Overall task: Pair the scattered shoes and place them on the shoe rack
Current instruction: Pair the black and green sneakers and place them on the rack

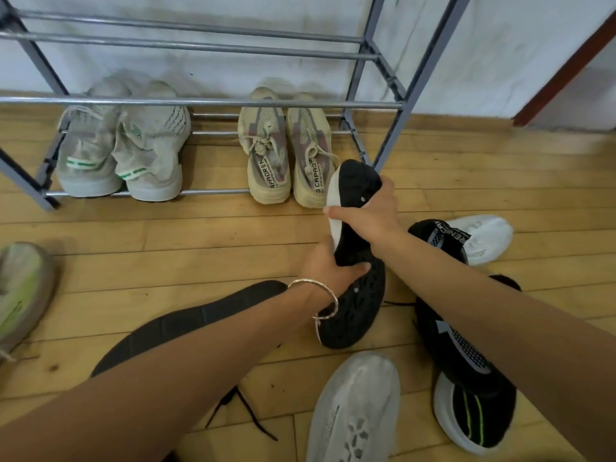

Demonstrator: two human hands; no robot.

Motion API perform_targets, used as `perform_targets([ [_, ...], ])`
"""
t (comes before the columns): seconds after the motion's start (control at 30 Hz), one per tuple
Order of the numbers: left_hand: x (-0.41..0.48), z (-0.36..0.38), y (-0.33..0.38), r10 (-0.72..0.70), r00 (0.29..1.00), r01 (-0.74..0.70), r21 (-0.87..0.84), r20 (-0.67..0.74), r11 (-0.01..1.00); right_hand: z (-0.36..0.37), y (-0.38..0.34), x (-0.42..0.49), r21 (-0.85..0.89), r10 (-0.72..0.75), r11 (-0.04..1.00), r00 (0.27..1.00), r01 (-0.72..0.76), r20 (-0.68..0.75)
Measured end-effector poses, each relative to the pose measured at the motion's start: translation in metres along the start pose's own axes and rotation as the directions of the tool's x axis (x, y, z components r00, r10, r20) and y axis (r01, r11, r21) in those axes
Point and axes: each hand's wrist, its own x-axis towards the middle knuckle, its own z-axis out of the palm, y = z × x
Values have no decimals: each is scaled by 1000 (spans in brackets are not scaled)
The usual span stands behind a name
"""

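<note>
Item, black shoe (360, 305): I am holding it sole-up, left grip (328, 266) clasping its middle, right grip (370, 215) clasping its far end, likely for pairing with the second black shoe (430, 228) just right, shoe rack (200, 103) standing just beyond.

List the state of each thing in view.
shoe rack: upright, bottom shelf holds two pairs
grey pair: racked, side by side
beige pair: racked, side by side
upper black shoe: gripped by right hand, sole showing
lower black shoe: gripped by left hand, sole showing
near white shoe: loose on floor
far white shoe: loose on floor
green shoe: loose on floor
</note>
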Motion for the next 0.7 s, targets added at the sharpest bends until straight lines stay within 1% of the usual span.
perform_targets([
  [0.03, -1, 0, -1, 26, 999, -28, -42, -46, 999, -3, -1, -2, 58, 26, 998, 1000, -27, 17],
  [0.1, -3, 0, -1, 75, 994, -83, -86, -84, 993, -9, -3, -7, 159, 76, 984, 996, -84, 55],
  [0.17, -7, -2, 1, 117, 985, -124, -50, -125, 991, -14, -6, -16, 244, 111, 962, 991, -126, 75],
  [0.23, -11, -3, 6, 155, 969, -151, 33, -191, 988, -17, -7, -31, 283, 154, 944, 985, -170, 78],
  [0.3, -15, -5, 10, 222, 942, -185, 163, -252, 969, -16, -5, -50, 310, 210, 923, 974, -227, 90],
  [0.33, -17, -5, 12, 273, 927, -214, 235, -256, 948, -16, -5, -60, 353, 260, 892, 959, -284, 116],
  [0.37, -19, -6, 15, 333, 911, -254, 304, -243, 918, -17, -7, -68, 417, 318, 836, 934, -357, 162],
  [0.43, -27, -5, 21, 452, 875, -337, 451, -175, 826, -27, -14, -80, 554, 411, 681, 876, -479, 252],
  [0.47, -31, -5, 23, 507, 853, -377, 528, -121, 761, -37, -18, -85, 601, 441, 613, 854, -512, 278],
  [0.5, -35, -6, 26, 557, 828, -423, 589, -58, 689, -48, -22, -90, 629, 457, 570, 840, -528, 291],
  [0.57, -37, -13, 31, 630, 773, -496, 685, 69, 533, -70, -23, -104, 650, 460, 525, 826, -549, 327],
  [0.6, -40, -18, 36, 664, 740, -517, 723, 108, 458, -79, -22, -112, 660, 443, 506, 824, -556, 354],
  [0.67, -45, -34, 44, 757, 631, -556, 780, 170, 288, -89, -19, -128, 673, 379, 495, 833, -550, 402],
  [0.7, -48, -42, 48, 793, 583, -561, 794, 180, 233, -91, -17, -134, 674, 330, 512, 846, -533, 418],
])
